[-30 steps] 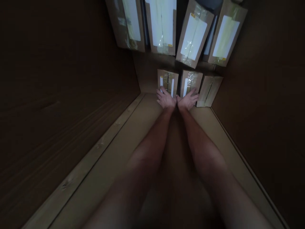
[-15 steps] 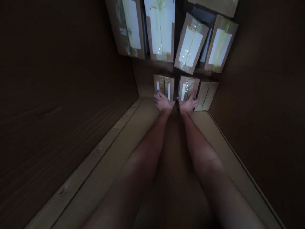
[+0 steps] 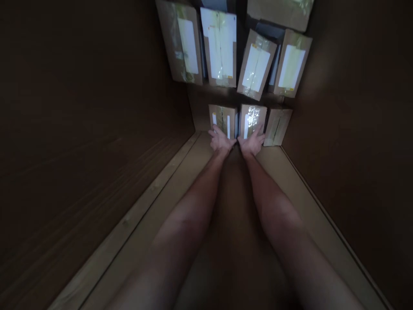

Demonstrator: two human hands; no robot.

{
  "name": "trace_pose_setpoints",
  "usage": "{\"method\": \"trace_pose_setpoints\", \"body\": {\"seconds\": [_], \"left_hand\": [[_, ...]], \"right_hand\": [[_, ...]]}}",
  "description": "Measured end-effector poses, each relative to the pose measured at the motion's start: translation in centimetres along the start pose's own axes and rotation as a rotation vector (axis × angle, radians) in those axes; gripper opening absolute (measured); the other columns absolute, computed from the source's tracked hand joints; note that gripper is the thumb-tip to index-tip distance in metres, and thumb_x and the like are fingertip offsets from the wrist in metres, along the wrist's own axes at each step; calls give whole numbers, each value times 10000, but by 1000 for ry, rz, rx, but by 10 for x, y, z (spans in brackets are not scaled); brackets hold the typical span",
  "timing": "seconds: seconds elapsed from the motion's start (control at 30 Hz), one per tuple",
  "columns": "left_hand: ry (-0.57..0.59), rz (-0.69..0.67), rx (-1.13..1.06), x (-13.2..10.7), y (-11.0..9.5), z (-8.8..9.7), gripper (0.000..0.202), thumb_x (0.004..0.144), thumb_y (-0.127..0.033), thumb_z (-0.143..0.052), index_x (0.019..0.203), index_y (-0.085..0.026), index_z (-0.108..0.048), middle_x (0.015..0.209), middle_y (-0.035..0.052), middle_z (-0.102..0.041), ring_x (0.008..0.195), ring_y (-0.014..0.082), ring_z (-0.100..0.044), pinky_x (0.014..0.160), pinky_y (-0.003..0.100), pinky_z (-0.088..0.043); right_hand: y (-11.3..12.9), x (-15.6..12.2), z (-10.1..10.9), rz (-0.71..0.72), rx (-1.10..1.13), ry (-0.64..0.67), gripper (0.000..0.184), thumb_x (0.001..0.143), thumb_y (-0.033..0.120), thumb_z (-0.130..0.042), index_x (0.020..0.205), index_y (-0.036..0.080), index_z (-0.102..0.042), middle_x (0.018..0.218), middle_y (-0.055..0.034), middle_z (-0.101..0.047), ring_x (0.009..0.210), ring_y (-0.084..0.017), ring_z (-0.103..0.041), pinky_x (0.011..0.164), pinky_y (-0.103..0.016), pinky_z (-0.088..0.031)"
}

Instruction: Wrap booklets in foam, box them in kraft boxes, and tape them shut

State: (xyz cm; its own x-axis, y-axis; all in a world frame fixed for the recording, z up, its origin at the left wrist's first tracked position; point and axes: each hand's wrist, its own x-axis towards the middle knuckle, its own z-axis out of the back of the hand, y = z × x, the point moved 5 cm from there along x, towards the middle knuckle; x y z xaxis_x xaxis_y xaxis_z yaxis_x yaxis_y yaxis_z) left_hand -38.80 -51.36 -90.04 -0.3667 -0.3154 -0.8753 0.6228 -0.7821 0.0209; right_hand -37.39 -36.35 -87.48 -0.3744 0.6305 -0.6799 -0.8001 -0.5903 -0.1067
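Observation:
Both my arms reach deep into a large dark cardboard container. My left hand lies flat, fingers spread, against a small taped brown box with white labels on the bottom row. Beside it, my right hand presses flat with fingers spread on the middle small box. A third small box stands to the right, untouched. Neither hand grips anything.
Above the small boxes stand several taller brown boxes with white labels, packed side by side. Dark cardboard walls close in on the left and right. The container floor runs under my arms, with a folded flap seam along its left side.
Both hands stayed flat on the two small boxes, which seem to sit slightly farther away. The view shifted a little, showing more of the upper boxes.

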Motion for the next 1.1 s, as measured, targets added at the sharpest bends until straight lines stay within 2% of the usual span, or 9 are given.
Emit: {"method": "trace_pose_setpoints", "body": {"seconds": [0.1,0.2,0.43,0.57,0.7,0.8,0.9,1.0,1.1], "left_hand": [[14,16,22,-42,-1,35,1238,811,-578,-972,1725,-117,-276,1602,323,-509,1337,451,-731,1115,541,-614],[6,15,47,-95,-11,77,1231,809,-617,-951,1706,-111,-277,1597,333,-503,1351,449,-727,1111,524,-602],[-149,-92,43,-242,-41,201,1054,785,-607,-928,1555,-142,-378,1495,298,-575,1365,454,-710,1107,517,-577],[-300,-264,-79,-347,-49,270,1001,815,-498,-916,1565,-149,-351,1520,284,-547,1384,441,-695,1136,514,-582],[-475,-493,-161,-460,-50,310,1038,793,-422,-937,1590,-170,-322,1521,255,-538,1460,430,-639,1191,525,-574],[-560,-730,-180,-543,-56,316,1071,787,-404,-947,1616,-215,-296,1580,244,-499,1524,401,-584,1208,506,-582],[-567,-969,-160,-613,-77,299,1109,781,-447,-968,1631,-247,-285,1622,232,-468,1580,380,-530,1247,489,-563],[-490,-1162,-73,-665,-113,256,1108,786,-467,-969,1636,-259,-289,1598,211,-495,1584,376,-527,1294,497,-521],[-346,-1306,50,-700,-156,184,1087,787,-431,-962,1635,-249,-306,1582,204,-511,1569,381,-541,1293,505,-511]], "right_hand": [[3,-35,36,34,28,34,1314,820,407,-863,1860,216,-83,1664,-305,-421,1520,-471,-472,1183,-654,-517],[8,-71,88,45,42,37,1304,802,388,-860,1857,193,-120,1604,-307,-474,1469,-472,-506,1176,-653,-514],[10,-171,252,180,125,-51,1169,816,373,-882,1812,186,-300,1556,-276,-526,1444,-446,-529,1174,-578,-524],[-18,-239,347,237,272,-196,1130,826,428,-870,1787,177,-331,1584,-266,-520,1441,-435,-532,1173,-543,-531],[-77,-305,425,263,448,-368,1176,827,515,-867,1800,199,-286,1627,-237,-507,1485,-419,-525,1221,-519,-507],[-142,-348,468,250,555,-506,1243,825,564,-868,1826,217,-217,1647,-231,-500,1540,-420,-502,1244,-535,-491],[-218,-378,494,173,636,-638,1282,826,588,-863,1840,217,-172,1661,-240,-480,1582,-428,-475,1253,-556,-482],[-297,-386,501,9,698,-732,1297,827,588,-856,1844,206,-149,1665,-256,-467,1594,-433,-464,1267,-575,-463],[-376,-377,490,-193,799,-798,1300,803,580,-864,1828,146,-195,1607,-271,-511,1564,-431,-486,1291,-567,-439]]}}
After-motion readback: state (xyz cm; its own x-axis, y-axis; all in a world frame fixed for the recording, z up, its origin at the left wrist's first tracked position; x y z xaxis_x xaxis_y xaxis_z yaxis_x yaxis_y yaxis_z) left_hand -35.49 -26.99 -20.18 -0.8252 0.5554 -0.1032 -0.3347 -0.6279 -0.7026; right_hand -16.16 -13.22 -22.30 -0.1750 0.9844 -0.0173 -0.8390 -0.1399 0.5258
